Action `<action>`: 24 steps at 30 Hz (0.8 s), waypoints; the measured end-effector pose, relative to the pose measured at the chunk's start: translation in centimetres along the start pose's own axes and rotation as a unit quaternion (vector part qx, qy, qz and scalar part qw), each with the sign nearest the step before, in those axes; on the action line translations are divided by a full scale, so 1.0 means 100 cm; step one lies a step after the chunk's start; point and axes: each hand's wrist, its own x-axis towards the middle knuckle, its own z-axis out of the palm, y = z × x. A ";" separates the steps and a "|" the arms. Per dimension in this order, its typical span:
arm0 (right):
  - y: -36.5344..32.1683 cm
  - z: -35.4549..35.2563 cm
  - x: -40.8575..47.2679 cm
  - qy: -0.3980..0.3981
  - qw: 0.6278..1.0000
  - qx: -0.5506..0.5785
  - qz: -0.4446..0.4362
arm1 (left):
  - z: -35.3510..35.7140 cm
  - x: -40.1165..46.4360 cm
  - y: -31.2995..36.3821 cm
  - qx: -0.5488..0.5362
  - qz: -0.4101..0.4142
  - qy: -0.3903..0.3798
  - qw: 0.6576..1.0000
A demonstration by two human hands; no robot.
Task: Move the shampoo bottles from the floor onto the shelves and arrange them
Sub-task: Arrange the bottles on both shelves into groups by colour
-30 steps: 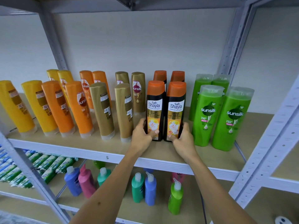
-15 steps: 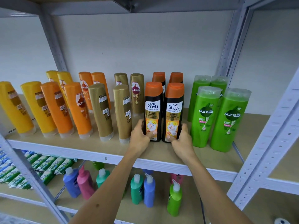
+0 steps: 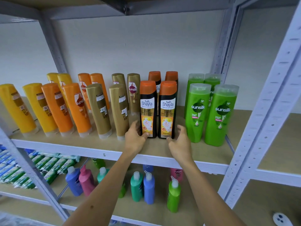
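Hands frame the two front black Shayla bottles at mid-shelf: the left hand [image 3: 136,137] has its thumb on the base of the left Shayla bottle [image 3: 148,110] with its fingers curved around the bottle's left side, while the right hand [image 3: 180,141] sits loosely spread just beside the right Shayla bottle [image 3: 167,110], fingertips at most grazing its foot and holding nothing. Both bottles stand upright, touching each other, near the front edge of the shelf [image 3: 104,154], with two more orange-capped ones behind. Risk lies in the tight spacing: a careless pull-away could catch a base and tip a tall bottle into the gold bottles [image 3: 118,111] at left or the green Sunsilk bottles [image 3: 197,113] at right, toppling the row.
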 end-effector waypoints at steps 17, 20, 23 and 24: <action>-0.024 0.033 -0.047 -0.176 0.982 0.021 -0.067 | -0.071 -0.052 -0.009 -0.037 -0.039 0.201 0.978; -0.035 0.050 -0.046 -0.207 0.976 0.016 -0.065 | -0.098 -0.048 -0.018 -0.020 -0.054 0.225 0.973; -0.044 0.071 -0.043 -0.193 0.978 -0.001 -0.072 | -0.126 -0.039 -0.029 -0.008 -0.061 0.224 0.973; -0.045 0.076 -0.042 -0.186 0.980 -0.008 -0.075 | -0.132 -0.034 -0.031 0.001 -0.061 0.217 0.974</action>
